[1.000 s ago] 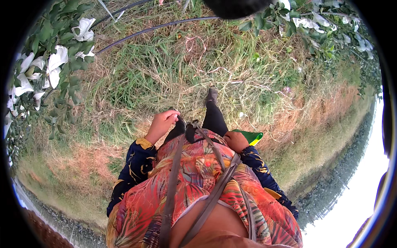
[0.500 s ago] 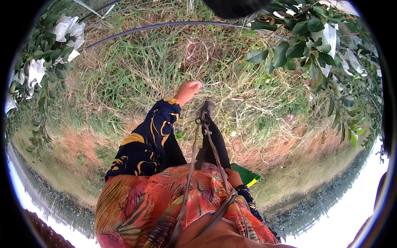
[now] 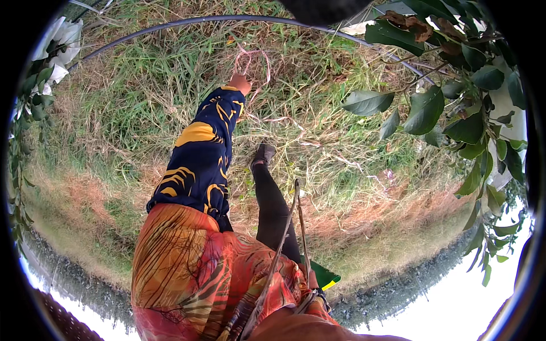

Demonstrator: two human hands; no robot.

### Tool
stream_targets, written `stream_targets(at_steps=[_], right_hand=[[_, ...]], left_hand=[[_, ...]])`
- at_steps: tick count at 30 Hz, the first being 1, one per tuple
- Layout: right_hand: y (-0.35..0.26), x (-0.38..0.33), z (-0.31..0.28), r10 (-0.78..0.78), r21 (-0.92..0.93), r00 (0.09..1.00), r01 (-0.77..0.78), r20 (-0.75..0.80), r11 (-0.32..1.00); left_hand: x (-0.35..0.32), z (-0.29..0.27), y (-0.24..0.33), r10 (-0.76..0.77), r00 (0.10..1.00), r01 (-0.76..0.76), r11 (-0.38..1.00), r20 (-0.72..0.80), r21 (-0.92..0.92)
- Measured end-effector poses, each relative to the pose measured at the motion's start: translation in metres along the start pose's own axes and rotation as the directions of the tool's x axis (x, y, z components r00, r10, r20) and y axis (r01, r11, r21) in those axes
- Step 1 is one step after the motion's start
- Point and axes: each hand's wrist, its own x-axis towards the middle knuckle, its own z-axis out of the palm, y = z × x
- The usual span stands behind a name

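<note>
My left hand (image 3: 240, 84) reaches out and down to the grass, its fingers closed at the near end of a looped pink ribbon (image 3: 267, 61). One strand of the ribbon runs into the fingertips. More thin pale-pink ribbon (image 3: 280, 119) lies on the grass nearer to me. My right hand (image 3: 313, 279) is low by my body, beside a green thing with a yellow edge (image 3: 324, 275). Straps and my patterned clothing cover most of this hand, so its fingers do not show.
A dark hose (image 3: 199, 20) arches across the far side. Leafy branches (image 3: 426, 111) hang at the right, and others with white bags (image 3: 67, 42) at the left. Two strap ends (image 3: 297, 193) dangle before my leg. A pink scrap (image 3: 388, 175) lies in the grass.
My left hand has moved farther away, from the nearer ribbon strand to the looped ribbon. My body leans forward, and the right-hand branches appear closer. My right hand is now more hidden.
</note>
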Motion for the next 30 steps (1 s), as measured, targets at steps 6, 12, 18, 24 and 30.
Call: stream_targets(at_steps=[6, 12, 18, 24, 30], right_hand=[[-0.135, -0.019, -0.053, -0.101, -0.151, 0.995, 0.103, 0.02, 0.983], [-0.159, -0.008, -0.068, -0.308, -0.135, 0.94, 0.29, -0.146, 0.947], [-0.28, -0.046, -0.089, -0.356, 0.194, 0.897, 0.41, -0.263, 0.891], [-0.36, -0.112, -0.072, -0.558, 0.439, 0.747, 0.664, -0.362, 0.605], [-0.392, -0.159, -0.041, -0.651, 0.668, 0.693, 0.646, -0.31, 0.37]], left_hand=[[-0.05, -0.03, 0.074, -0.338, 0.914, 0.041, 0.626, -0.224, -0.778], [-0.211, -0.12, 0.129, -0.325, 0.913, -0.186, 0.209, -0.248, -0.96], [-0.342, -0.232, 0.153, 0.164, 0.939, -0.336, 0.267, -0.301, -0.903], [-0.427, -0.273, 0.157, 0.382, 0.841, -0.51, 0.32, -0.384, -0.799], [-0.483, -0.291, 0.144, 0.413, 0.816, -0.544, 0.309, -0.405, -0.78]])
